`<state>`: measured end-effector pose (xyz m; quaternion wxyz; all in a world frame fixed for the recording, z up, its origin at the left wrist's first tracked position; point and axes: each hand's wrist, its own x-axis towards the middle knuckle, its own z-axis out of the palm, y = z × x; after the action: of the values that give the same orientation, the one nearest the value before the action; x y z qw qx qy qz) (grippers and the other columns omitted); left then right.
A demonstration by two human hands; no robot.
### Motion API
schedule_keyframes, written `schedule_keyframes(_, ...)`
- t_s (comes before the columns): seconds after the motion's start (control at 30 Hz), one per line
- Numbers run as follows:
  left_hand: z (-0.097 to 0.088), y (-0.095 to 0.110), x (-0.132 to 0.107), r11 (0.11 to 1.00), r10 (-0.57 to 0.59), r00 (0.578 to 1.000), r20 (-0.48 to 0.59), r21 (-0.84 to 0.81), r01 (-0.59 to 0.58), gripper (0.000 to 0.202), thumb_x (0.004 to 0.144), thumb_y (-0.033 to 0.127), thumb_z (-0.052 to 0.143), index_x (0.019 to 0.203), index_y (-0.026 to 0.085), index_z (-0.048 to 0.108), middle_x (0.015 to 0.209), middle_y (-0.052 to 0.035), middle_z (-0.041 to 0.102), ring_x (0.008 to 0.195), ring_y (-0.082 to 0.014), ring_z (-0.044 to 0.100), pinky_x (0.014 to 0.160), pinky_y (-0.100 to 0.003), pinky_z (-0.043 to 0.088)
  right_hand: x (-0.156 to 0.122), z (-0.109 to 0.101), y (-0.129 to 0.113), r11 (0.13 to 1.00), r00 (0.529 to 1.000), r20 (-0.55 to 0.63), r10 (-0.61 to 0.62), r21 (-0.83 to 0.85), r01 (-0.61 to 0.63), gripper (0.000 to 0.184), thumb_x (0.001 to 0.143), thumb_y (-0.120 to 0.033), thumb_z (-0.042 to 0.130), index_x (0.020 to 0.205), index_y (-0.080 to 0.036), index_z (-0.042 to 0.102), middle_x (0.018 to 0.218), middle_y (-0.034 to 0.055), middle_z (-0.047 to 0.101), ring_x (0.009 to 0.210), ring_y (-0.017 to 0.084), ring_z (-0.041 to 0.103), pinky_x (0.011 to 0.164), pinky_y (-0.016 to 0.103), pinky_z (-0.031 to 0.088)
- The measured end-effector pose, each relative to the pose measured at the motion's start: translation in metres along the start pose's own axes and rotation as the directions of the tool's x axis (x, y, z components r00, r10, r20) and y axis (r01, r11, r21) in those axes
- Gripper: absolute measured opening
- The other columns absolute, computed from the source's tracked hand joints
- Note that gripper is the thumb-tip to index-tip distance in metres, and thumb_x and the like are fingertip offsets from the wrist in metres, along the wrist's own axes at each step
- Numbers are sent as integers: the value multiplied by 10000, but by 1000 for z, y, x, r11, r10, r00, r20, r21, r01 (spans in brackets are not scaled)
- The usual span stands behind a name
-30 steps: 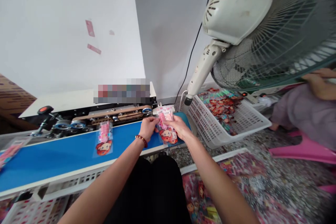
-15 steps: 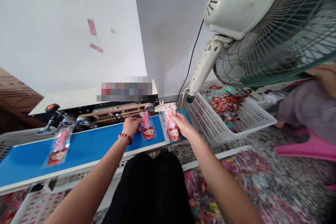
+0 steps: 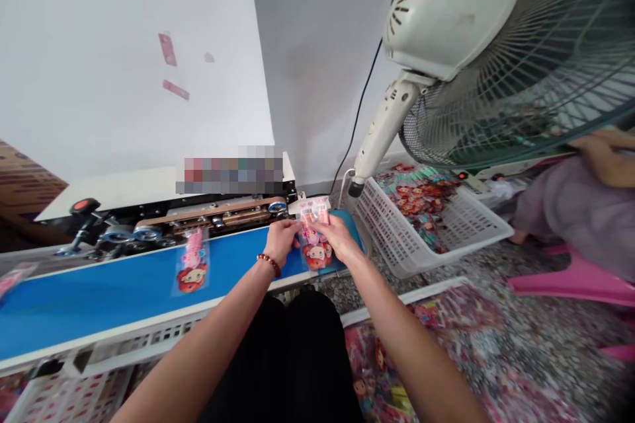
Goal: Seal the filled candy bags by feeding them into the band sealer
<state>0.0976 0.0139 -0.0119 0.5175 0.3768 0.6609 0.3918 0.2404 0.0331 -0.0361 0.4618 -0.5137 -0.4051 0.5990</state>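
Observation:
Clear plastic packets [image 3: 317,252], each with a pink item and a red-haired doll face, lie overlapped at the right end of the blue conveyor belt [image 3: 133,284]. My right hand [image 3: 339,235] grips them from the right, thumb on top. My left hand [image 3: 282,240], with a beaded bracelet on the wrist, has its fingers closed at their left edge, apparently pinching one; its fingertips are partly hidden. Farther left, a single packet [image 3: 192,269] lies on the belt with its top end against the sealing machine [image 3: 218,215]. Another packet [image 3: 16,277] shows at the far left.
A standing fan [image 3: 446,20] looms at upper right. Below it, a white basket [image 3: 476,221] holds many packets. More packets [image 3: 387,370] fill a container by my right leg. A co-worker's grey-clothed leg [image 3: 570,211] and a pink stool [image 3: 570,281] are at right.
The packet that was beside my left hand has travelled left along the belt, and the one ahead of it has reached the far left. My left hand has moved right to the held packets.

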Motion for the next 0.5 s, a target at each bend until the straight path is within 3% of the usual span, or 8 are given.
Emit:
schedule_keyframes(0.07, 0, 3, 1, 998, 38, 999, -18, -41, -39, 149, 783, 279, 680, 709, 151, 662, 483, 36, 520, 382, -86, 434, 412, -210, 233, 0, -3, 0, 998, 999, -16, -32, -53, 31, 458, 556, -423, 891, 911, -170, 750, 885, 50, 784, 761, 218, 696, 704, 316, 527)
schedule_keyframes(0.13, -7, 4, -4, 980, 182, 983, -19, -80, -183, 180, 784, 324, 698, 759, 147, 708, 508, 30, 544, 420, -93, 462, 433, -212, 286, -4, -7, -4, 995, 996, 15, -86, -47, 86, 445, 608, -426, 869, 963, -189, 748, 933, 39, 783, 819, 221, 704, 760, 322, 533)
schedule_keyframes(0.2, -16, 5, -13, 925, 354, 934, -39, -134, -356, 240, 806, 392, 706, 834, 156, 744, 559, 20, 579, 476, -105, 498, 470, -219, 350, -11, -12, -9, 989, 987, 53, -151, 15, 150, 411, 675, -456, 833, 992, -212, 742, 957, 23, 778, 874, 218, 707, 817, 320, 530)
schedule_keyframes(0.27, -25, 8, -24, 839, 511, 854, -102, -154, -521, 260, 828, 430, 719, 862, 174, 756, 638, 4, 617, 532, -112, 527, 504, -227, 398, -18, -16, -14, 981, 982, 74, -174, 104, 166, 395, 713, -513, 807, 974, -227, 733, 929, 16, 769, 881, 221, 714, 825, 320, 530)
schedule_keyframes(0.43, -35, 22, -42, 576, 781, 575, -244, -73, -814, 190, 879, 385, 726, 827, 207, 762, 888, -47, 684, 705, -139, 609, 599, -244, 487, -26, -21, -21, 972, 995, 7, -104, 210, 101, 488, 610, -598, 867, 874, -225, 697, 826, 16, 742, 788, 240, 732, 715, 318, 532)
schedule_keyframes(0.5, -33, 24, -44, 531, 813, 525, -251, -49, -846, 182, 901, 372, 706, 833, 213, 762, 904, -52, 688, 776, -158, 632, 667, -261, 513, -24, -22, -20, 967, 996, -43, -80, 239, 88, 531, 558, -597, 896, 871, -220, 691, 813, 15, 739, 760, 235, 732, 685, 312, 530)
